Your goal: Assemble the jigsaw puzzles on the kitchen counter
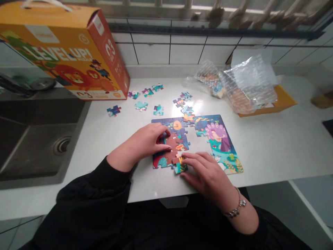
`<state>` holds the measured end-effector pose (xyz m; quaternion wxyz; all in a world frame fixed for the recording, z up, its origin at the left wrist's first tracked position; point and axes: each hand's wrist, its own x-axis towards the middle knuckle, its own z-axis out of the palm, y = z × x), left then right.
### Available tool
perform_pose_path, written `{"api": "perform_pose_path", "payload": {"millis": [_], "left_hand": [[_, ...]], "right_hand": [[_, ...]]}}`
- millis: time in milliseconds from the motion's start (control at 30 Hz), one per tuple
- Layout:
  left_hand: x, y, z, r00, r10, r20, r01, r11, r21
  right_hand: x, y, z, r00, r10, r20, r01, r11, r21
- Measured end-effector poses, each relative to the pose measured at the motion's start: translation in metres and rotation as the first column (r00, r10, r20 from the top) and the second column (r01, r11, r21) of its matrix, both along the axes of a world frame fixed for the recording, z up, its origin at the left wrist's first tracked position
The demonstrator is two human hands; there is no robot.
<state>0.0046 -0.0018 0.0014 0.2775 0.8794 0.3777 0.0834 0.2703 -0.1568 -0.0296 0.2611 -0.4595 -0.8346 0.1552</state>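
Now the right hand (209,172) is nearer to the puzzle piece (180,168) at the lower edge of the jigsaw puzzle (197,139). Its fingertips (186,156) touch this piece, but I cannot tell if they pinch it. The left hand (139,143) curves over the puzzle's left part, half open, with no clear hold. The 2 wrists bend inward, and the puzzle's long side runs left to right.
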Motion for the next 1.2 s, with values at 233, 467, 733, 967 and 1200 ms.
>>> {"api": "perform_pose_path", "payload": {"millis": [233,467,733,967,1200], "left_hand": [[0.0,-0.001,0.003,1.0,0.004,-0.011,-0.004,1.0,0.013],[0.0,-0.001,0.001,1.0,0.002,0.003,-0.002,1.0,0.028],[0.001,0.0,0.003,1.0,0.004,-0.017,-0.004,1.0,0.021],[0.0,0.001,0.001,1.0,0.007,-0.017,-0.007,1.0,0.01],[0.0,0.002,0.0,1.0,0.002,-0.015,-0.002,1.0,0.003]], "right_hand": [[0.001,-0.002,0.001,1.0,0.007,-0.018,-0.006,1.0,0.02],[0.002,-0.024,0.006,0.992,0.127,-0.004,-0.127,0.991,0.032],[0.021,-0.025,0.008,0.999,0.035,0.023,-0.036,0.997,0.071],[0.032,-0.001,0.012,0.988,-0.064,0.14,0.049,0.993,0.107],[0.025,0.014,0.009,0.986,-0.043,0.163,0.025,0.993,0.111]]}}
